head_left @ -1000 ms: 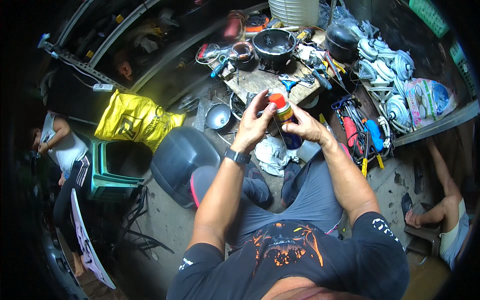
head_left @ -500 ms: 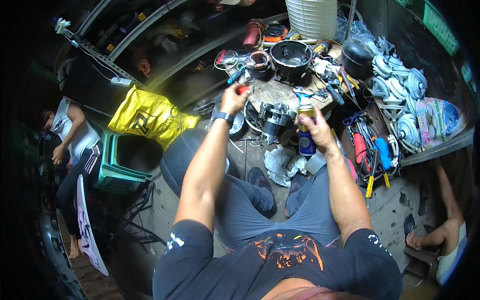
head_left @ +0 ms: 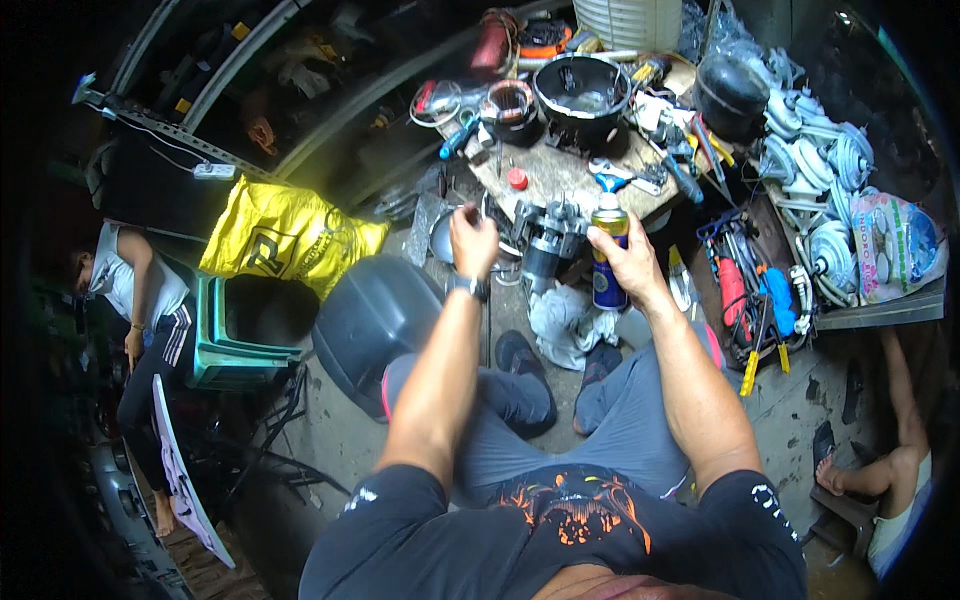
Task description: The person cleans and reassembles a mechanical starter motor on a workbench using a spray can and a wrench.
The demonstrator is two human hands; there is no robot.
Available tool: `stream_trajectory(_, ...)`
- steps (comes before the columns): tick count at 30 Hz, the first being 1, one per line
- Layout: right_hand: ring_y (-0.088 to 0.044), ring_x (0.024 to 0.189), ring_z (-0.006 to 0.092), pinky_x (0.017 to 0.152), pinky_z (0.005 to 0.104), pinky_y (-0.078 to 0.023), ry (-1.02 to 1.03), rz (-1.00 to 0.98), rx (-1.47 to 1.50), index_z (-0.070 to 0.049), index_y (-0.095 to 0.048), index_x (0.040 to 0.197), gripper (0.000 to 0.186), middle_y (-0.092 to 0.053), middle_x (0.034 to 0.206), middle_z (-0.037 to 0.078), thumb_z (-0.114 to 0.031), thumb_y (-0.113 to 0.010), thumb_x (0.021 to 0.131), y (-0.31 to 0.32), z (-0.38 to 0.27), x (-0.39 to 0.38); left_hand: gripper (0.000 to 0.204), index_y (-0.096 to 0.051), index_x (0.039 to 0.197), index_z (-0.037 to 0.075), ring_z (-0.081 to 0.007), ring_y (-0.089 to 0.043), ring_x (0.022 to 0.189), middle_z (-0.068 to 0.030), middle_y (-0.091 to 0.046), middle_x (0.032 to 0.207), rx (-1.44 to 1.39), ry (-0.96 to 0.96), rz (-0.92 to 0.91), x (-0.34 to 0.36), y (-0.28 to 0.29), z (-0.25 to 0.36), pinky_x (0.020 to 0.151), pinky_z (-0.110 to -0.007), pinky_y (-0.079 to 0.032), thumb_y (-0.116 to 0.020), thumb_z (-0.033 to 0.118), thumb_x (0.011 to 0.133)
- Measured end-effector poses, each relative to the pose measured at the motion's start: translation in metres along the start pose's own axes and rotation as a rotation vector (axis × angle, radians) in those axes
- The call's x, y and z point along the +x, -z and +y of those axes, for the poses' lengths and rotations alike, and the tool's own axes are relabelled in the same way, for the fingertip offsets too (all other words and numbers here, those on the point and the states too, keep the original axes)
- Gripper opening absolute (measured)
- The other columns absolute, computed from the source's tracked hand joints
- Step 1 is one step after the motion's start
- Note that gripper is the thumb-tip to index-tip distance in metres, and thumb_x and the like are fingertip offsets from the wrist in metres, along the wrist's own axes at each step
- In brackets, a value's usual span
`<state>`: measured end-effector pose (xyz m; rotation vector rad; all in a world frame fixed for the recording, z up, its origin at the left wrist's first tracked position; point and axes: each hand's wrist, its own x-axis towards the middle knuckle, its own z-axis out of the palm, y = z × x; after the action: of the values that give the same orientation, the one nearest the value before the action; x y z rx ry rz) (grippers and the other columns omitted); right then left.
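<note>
My right hand (head_left: 634, 268) grips a blue and yellow spray can (head_left: 607, 250), held upright with its top bare. A small red cap (head_left: 517, 179) lies on the wooden board (head_left: 560, 178) just beyond my left hand (head_left: 472, 238). That hand hovers with its fingers curled, and nothing shows in it. Between my hands stands a grey electric motor (head_left: 545, 248) on the floor, above a white rag (head_left: 562, 318). I sit with my knees apart, my shoes below the motor.
On the board are a black bowl (head_left: 585, 92), a copper-wound coil (head_left: 511, 100) and hand tools. Red and blue handled tools (head_left: 748, 290) and white fan parts (head_left: 815, 170) lie right. A yellow bag (head_left: 282, 235), a green stool (head_left: 238, 338) and a seated person (head_left: 130, 290) are left.
My left hand took the red cap off the can, reached to the board, left it there and drew back. My right hand lowered the can slightly.
</note>
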<state>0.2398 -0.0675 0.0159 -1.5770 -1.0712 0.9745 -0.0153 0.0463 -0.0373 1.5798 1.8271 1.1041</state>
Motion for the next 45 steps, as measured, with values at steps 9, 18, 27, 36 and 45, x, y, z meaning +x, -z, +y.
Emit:
stream_trajectory(9, -0.054, 0.136, 0.0372, 0.113, 0.0429, -0.043, 0.081, -0.171, -0.134, 0.000, -0.046, 0.146, 0.083, -0.055, 0.143, 0.026, -0.049, -0.078, 0.087, -0.032, 0.005, -0.007, 0.072, -0.053, 0.123, -0.011, -0.0457, -0.067, 0.105, -0.0317, -0.068, 0.109, 0.375, -0.037, -0.285, -0.098, -0.005, 0.037, 0.093, -0.050, -0.054, -0.089, 0.028, 0.074)
stream_trajectory(18, -0.053, 0.134, 0.0386, 0.111, 0.0440, -0.043, 0.074, -0.177, -0.177, 0.004, -0.047, 0.138, 0.080, -0.052, 0.140, 0.027, -0.053, -0.075, 0.090, -0.034, 0.012, -0.018, 0.097, -0.053, 0.133, -0.013, -0.0302, -0.067, 0.111, -0.0223, -0.068, 0.120, -0.003, 0.026, -0.956, -0.020, 0.010, -0.024, 0.095, -0.035, -0.055, -0.095, 0.041, 0.064)
stream_trajectory(27, -0.063, 0.126, 0.0344, 0.107, 0.0433, -0.048, -0.101, -0.184, 0.077, 0.000, -0.052, 0.139, 0.076, -0.064, 0.133, 0.024, -0.050, -0.076, 0.088, -0.030, 0.021, -0.009, 0.101, -0.045, 0.135, -0.014, -0.0397, -0.065, 0.120, -0.0341, -0.064, 0.126, 0.062, -0.027, -0.637, -0.048, 0.021, -0.012, 0.102, -0.042, -0.052, -0.091, 0.052, 0.074)
stream_trajectory(36, -0.061, 0.127, 0.0371, 0.107, 0.0446, -0.048, -0.119, -0.206, -0.126, 0.001, -0.051, 0.132, 0.073, -0.062, 0.135, 0.027, -0.052, -0.075, 0.087, -0.019, -0.005, -0.016, 0.093, -0.043, 0.133, -0.012, -0.0379, -0.070, 0.106, -0.0301, -0.068, 0.116, 0.110, -0.096, -0.570, -0.065, 0.017, -0.003, 0.090, -0.043, -0.056, -0.089, 0.049, 0.080)
stream_trajectory(45, -0.059, 0.131, 0.0386, 0.109, 0.0442, -0.046, -0.133, -0.230, -0.189, 0.002, -0.049, 0.132, 0.076, -0.059, 0.138, 0.028, -0.054, -0.074, 0.088, -0.013, -0.007, -0.015, 0.104, -0.041, 0.135, -0.012, -0.0398, -0.065, 0.113, -0.0292, -0.061, 0.123, 0.218, -0.307, -0.221, -0.084, 0.001, -0.009, 0.093, -0.045, -0.055, -0.094, 0.051, 0.072)
